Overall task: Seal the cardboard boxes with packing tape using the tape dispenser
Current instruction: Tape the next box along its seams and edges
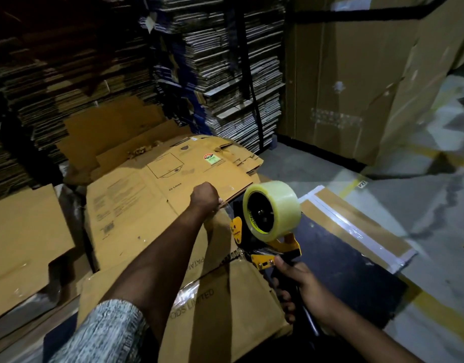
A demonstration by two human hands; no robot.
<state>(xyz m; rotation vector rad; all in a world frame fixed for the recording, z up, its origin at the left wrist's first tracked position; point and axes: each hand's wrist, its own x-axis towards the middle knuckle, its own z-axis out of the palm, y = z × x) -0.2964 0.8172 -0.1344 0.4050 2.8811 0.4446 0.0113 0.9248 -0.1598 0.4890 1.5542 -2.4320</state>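
Note:
My right hand (300, 286) grips the black handle of a yellow and black tape dispenser (264, 247) that carries a fat roll of clear packing tape (280, 205). The dispenser's front end sits on the top of a brown cardboard box (225, 294) printed with "LIMITED". A strip of clear tape runs from the dispenser forward along the box top. My left hand (206, 196) reaches ahead and pinches the far end of that tape at the box's far edge.
A flattened printed carton (147, 189) lies just beyond the box, with more flat cardboard (24, 237) at the left. Tall stacks of flat cartons (225, 74) and a big brown box (356, 74) stand behind. A taped flat piece (356, 221) lies on the grey floor at the right.

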